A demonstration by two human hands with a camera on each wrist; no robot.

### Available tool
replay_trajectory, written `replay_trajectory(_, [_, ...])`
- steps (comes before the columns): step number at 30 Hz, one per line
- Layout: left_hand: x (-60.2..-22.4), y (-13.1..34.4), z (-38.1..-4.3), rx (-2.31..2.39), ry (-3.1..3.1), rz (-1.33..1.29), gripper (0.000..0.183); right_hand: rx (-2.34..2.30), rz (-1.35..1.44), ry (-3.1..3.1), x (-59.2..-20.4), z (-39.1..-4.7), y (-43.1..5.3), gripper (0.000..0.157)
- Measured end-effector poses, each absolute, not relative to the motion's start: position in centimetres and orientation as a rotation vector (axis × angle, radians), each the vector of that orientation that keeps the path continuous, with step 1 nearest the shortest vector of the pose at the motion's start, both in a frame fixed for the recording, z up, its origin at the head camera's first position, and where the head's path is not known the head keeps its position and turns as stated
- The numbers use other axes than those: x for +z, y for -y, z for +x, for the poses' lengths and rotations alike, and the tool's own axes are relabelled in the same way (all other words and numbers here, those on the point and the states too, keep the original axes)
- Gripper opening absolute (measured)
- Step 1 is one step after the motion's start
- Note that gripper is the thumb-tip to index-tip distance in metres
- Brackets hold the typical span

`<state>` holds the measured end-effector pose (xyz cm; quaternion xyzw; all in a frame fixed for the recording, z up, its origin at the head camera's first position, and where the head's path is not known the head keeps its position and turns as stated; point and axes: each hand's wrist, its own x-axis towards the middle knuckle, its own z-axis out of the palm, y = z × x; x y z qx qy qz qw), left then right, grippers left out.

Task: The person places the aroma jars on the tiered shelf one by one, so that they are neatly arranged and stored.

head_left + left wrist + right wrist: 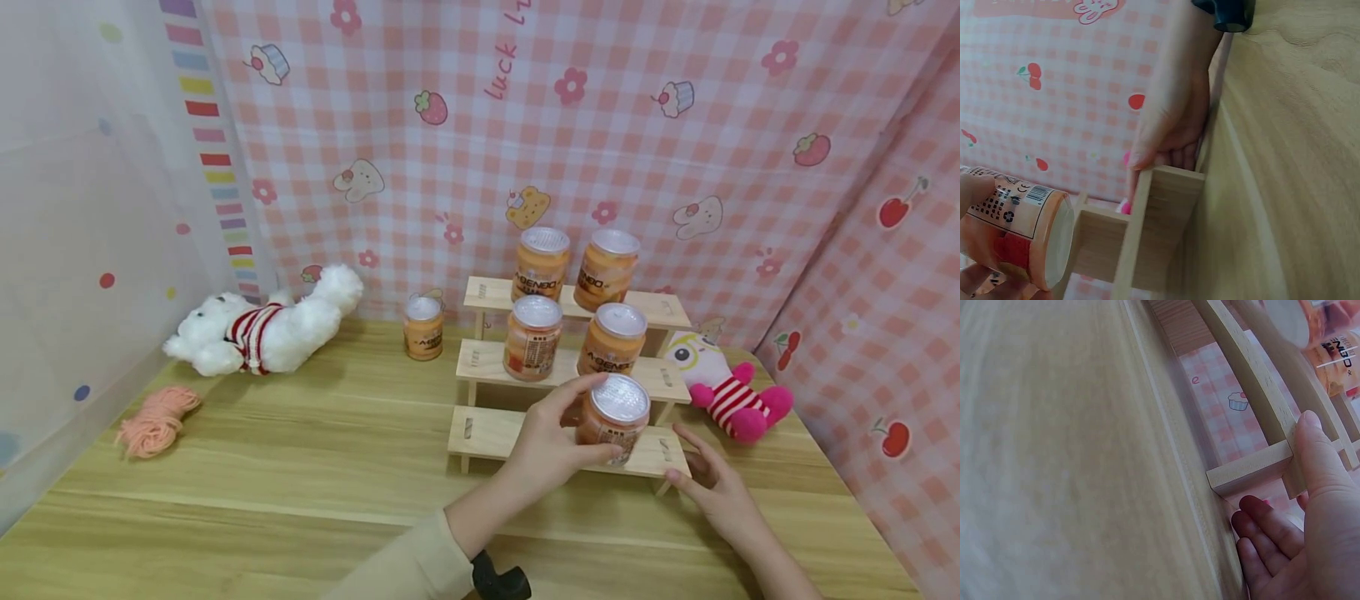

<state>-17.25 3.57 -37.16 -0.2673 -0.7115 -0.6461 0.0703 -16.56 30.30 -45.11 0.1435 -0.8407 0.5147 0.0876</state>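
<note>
My left hand (547,437) grips an orange fruit jar (613,429) with a silver lid, thumb in front and fingers round its far side. The jar is over the lowest tier of a three-tier wooden stand (487,433); in the left wrist view the jar's pale base (1060,240) shows apart from the board. At the stand's right end, my right hand (716,492) holds the lowest tier, its thumb (1313,434) against the board's edge and other fingers beyond the end. Two similar jars stand on the middle tier (491,360) and two on the top tier (487,293).
Left of the stand, a smaller orange jar (423,332) stands on the wooden table (300,467). Farther left lie a white plush dog (292,333) and pink yarn (159,421). A pink-and-white plush toy (738,400) leans behind the stand's right side. Checked curtains hang behind and to the right.
</note>
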Motion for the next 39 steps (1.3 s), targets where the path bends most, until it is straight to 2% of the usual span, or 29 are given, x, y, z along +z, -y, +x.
replay_trajectory(19, [-39.7, -5.2, -18.3, -1.888, 2.190, -0.782, 0.076, 1.510, 0.430, 2.512, -45.1, -16.6, -30.3, 0.059])
replay_trajectory(39, [-39.9, -5.0, -18.8, -1.693, 2.297, -0.836, 0.079, 1.590, 0.467, 2.452, -45.3, -16.6, -30.4, 0.059])
